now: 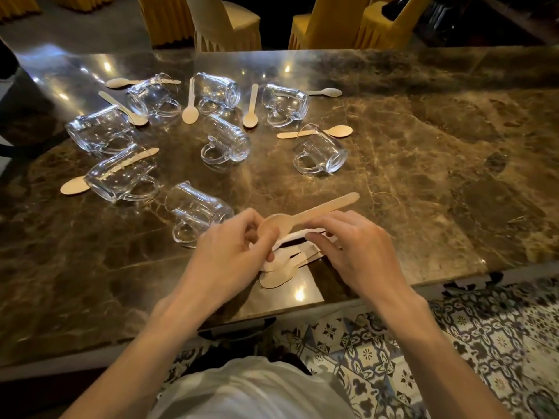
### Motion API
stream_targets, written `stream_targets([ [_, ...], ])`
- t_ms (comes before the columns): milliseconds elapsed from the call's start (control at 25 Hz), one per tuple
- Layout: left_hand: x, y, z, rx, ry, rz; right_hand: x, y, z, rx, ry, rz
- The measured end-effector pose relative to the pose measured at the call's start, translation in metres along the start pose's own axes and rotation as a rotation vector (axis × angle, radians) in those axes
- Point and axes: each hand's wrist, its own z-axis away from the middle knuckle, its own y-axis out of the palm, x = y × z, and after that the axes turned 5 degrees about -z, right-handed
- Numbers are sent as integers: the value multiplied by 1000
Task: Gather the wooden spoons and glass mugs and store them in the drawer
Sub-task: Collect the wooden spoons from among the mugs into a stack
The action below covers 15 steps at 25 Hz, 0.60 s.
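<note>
Several glass mugs lie on their sides across the marble table, the nearest mug just left of my hands. Wooden spoons are scattered among them, such as one spoon at the right of the group. My left hand pinches the bowl of a wooden spoon whose handle points up and right. My right hand rests its fingers on a small bundle of spoons with something white around it, near the table's front edge. No drawer is visible.
Chairs with yellow and cream covers stand beyond the far edge of the table. Patterned floor tiles show below the front edge at the right. The right half of the tabletop holds nothing.
</note>
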Motion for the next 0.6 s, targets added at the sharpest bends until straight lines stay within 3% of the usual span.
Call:
stream_targets([
  [280, 10, 6, 2, 90, -81, -375, -6, 2, 11, 49, 32, -19],
  [440, 12, 7, 0, 93, -33, -665, -6, 4, 15, 40, 8, -26],
  [600, 10, 7, -1, 63, 17, -812, -4, 3, 17, 41, 6, -32],
])
